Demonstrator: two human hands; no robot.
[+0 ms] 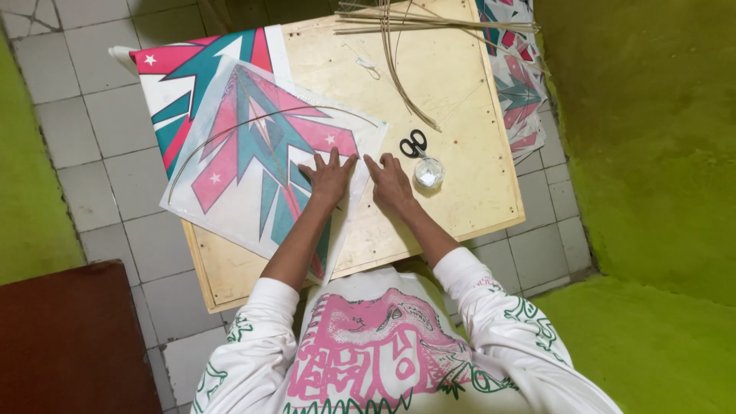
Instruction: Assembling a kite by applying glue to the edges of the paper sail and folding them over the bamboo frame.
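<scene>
home kite-making spot: low plywood work board (460, 115) at frame centre on tiled floor (92, 115), printed kite sheets (261, 153), bamboo sticks (429, 23) at top, scissors (414, 143), green walls (652, 115) right.

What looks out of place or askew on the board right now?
The kite sheet lies skewed, its left corner overhanging the wooden board. Thin sticks sprawl loosely across the far edge. Both hands, left hand and right hand, press flat.

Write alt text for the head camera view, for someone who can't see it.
Seen from above, a person presses the left hand and right hand flat on the edge of a pink and teal paper kite lying on a wooden board. Black scissors, a small clear cup and thin sticks lie nearby.
</scene>
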